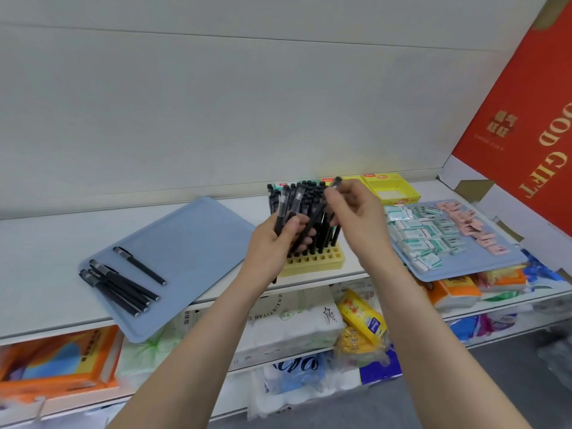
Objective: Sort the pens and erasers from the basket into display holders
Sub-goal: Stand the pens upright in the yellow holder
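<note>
The left hand is curling round a bundle of slim matte-black capped pens, while the right hand is pinching one more black pen near its cap, above the half-filled yellow plastic grid holder sitting on the white shelf.

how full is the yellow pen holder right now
Partly full. Black pens stand upright in the back rows of the yellow pen holder, while the front rows of holes show empty.
</note>
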{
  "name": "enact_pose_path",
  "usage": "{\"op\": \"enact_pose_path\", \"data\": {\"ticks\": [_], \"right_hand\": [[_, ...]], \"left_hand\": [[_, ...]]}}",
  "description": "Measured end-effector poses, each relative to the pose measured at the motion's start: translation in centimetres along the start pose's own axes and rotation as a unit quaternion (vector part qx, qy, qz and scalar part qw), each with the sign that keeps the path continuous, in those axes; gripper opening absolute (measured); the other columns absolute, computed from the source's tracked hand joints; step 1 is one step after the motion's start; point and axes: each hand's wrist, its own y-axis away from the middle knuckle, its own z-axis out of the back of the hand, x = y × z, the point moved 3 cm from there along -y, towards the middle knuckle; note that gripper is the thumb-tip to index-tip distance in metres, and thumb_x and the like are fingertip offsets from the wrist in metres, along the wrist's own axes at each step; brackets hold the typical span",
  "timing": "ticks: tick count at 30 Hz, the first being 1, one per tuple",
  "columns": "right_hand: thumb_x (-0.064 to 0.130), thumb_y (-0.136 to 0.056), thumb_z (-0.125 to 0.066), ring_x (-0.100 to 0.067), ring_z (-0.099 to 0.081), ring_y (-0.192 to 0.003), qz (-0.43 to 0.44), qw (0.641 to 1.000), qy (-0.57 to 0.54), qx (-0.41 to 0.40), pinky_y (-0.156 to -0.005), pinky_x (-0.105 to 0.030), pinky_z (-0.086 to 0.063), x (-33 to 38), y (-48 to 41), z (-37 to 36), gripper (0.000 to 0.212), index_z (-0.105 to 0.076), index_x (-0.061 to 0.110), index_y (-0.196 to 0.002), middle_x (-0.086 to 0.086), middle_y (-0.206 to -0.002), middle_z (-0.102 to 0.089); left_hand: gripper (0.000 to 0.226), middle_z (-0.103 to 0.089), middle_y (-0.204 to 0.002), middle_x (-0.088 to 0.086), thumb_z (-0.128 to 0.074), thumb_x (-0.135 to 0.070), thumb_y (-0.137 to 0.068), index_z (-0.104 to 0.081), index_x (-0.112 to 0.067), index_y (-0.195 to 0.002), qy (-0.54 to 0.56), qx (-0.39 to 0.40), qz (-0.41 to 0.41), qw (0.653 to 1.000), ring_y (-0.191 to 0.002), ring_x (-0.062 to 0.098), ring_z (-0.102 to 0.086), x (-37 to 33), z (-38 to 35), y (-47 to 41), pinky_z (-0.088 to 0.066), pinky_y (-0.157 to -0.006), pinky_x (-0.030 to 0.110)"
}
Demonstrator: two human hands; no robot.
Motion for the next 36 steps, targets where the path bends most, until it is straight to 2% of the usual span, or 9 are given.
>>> {"op": "enact_pose_path", "data": {"ticks": [3,6,8,15,23,28,31,34,36], "right_hand": [[0.023,-0.097,-0.058,-0.022,-0.067,-0.072,0.004,0.998,-0.011,-0.067,-0.058,-0.033,-0.055,-0.6,-0.5,2.6,0.011,-0.055,0.013,-0.098,-0.007,-0.085,-0.071],[0.026,-0.097,-0.058,-0.021,-0.067,-0.069,0.042,0.989,0.088,-0.109,-0.055,-0.024,-0.053,-1.3,-0.7,4.4,0.013,-0.054,0.015,-0.102,-0.003,-0.083,-0.068],[0.026,-0.097,-0.059,-0.018,-0.067,-0.068,0.053,0.987,0.109,-0.11,-0.055,-0.019,-0.051,-1.7,-0.8,4.5,0.012,-0.055,0.016,-0.101,0.0,-0.081,-0.068],[0.033,-0.098,-0.057,-0.011,-0.07,-0.07,0.047,0.977,0.205,-0.027,-0.068,-0.04,-0.056,-5.4,0.7,2.0,0.014,-0.054,0.021,-0.104,0.006,-0.083,-0.069],[0.034,-0.096,-0.06,-0.014,-0.066,-0.07,0.045,0.972,0.228,-0.026,-0.069,-0.042,-0.055,-5.2,0.5,1.6,0.014,-0.056,0.023,-0.102,0.009,-0.079,-0.067],[0.02,-0.093,-0.061,-0.013,-0.055,-0.084,0.1,0.952,0.268,-0.104,-0.069,-0.028,-0.041,-2.8,0.9,1.3,0.032,-0.053,0.021,-0.125,0.008,-0.098,-0.055],[0.025,-0.096,-0.057,-0.009,-0.054,-0.084,0.138,0.966,0.204,-0.076,-0.071,-0.024,-0.044,-0.1,1.2,0.3,0.023,-0.06,0.02,-0.119,0.008,-0.097,-0.057],[0.028,-0.096,-0.06,-0.004,-0.061,-0.083,0.055,0.994,0.079,0.044,-0.07,-0.021,-0.048,1.2,0.9,-1.0,0.016,-0.067,0.021,-0.108,0.012,-0.092,-0.067],[0.02,-0.095,-0.062,-0.002,-0.061,-0.072,0.007,0.996,0.014,0.089,-0.064,-0.022,-0.048,1.1,0.6,-1.3,0.009,-0.069,0.016,-0.098,0.013,-0.08,-0.068]], "left_hand": [[0.022,-0.074,-0.092,0.001,-0.047,-0.022,-0.102,-0.064,-0.009,-0.108,-0.007,-0.043,-0.007,0.999,-0.083,0.012,-0.07,0.0,1.0,-0.1,-0.058,-0.077,0.028],[0.02,-0.062,-0.068,-0.004,-0.047,-0.027,-0.102,-0.063,-0.016,-0.103,-0.034,-0.066,-0.009,0.997,-0.052,0.011,-0.052,-0.2,1.8,-0.1,-0.047,-0.054,0.027],[0.021,-0.048,-0.058,-0.008,-0.046,-0.03,-0.102,-0.063,-0.018,-0.099,-0.045,-0.066,-0.009,0.997,-0.044,0.008,-0.036,-0.2,1.8,0.0,-0.033,-0.047,0.023],[0.023,-0.037,-0.05,-0.014,-0.045,-0.031,-0.102,-0.06,-0.017,-0.093,-0.028,-0.065,-0.001,0.997,-0.042,0.008,-0.027,-0.7,1.8,0.4,-0.025,-0.041,0.019],[0.021,-0.036,-0.059,-0.006,-0.047,-0.027,-0.101,-0.063,-0.015,-0.094,-0.001,-0.04,-0.003,0.999,-0.048,0.009,-0.025,-1.0,1.9,0.8,-0.023,-0.043,0.021],[0.024,-0.04,-0.06,-0.004,-0.045,-0.029,-0.102,-0.063,-0.015,-0.095,-0.011,-0.012,-0.004,1.0,-0.048,0.009,-0.027,-1.0,1.4,0.9,-0.022,-0.046,0.025],[0.026,-0.042,-0.06,-0.004,-0.043,-0.031,-0.103,-0.061,-0.014,-0.094,-0.018,0.018,-0.002,1.0,-0.044,0.008,-0.028,-1.2,0.7,1.0,-0.024,-0.043,0.023],[0.027,-0.045,-0.058,-0.004,-0.042,-0.031,-0.103,-0.06,-0.011,-0.096,-0.039,0.059,0.0,0.997,-0.045,0.011,-0.032,-1.2,-0.2,0.9,-0.029,-0.045,0.026],[0.028,-0.052,-0.06,-0.004,-0.042,-0.03,-0.103,-0.061,-0.011,-0.098,-0.057,0.081,-0.007,0.995,-0.049,0.014,-0.042,-1.2,-0.6,1.0,-0.04,-0.05,0.029]]}}
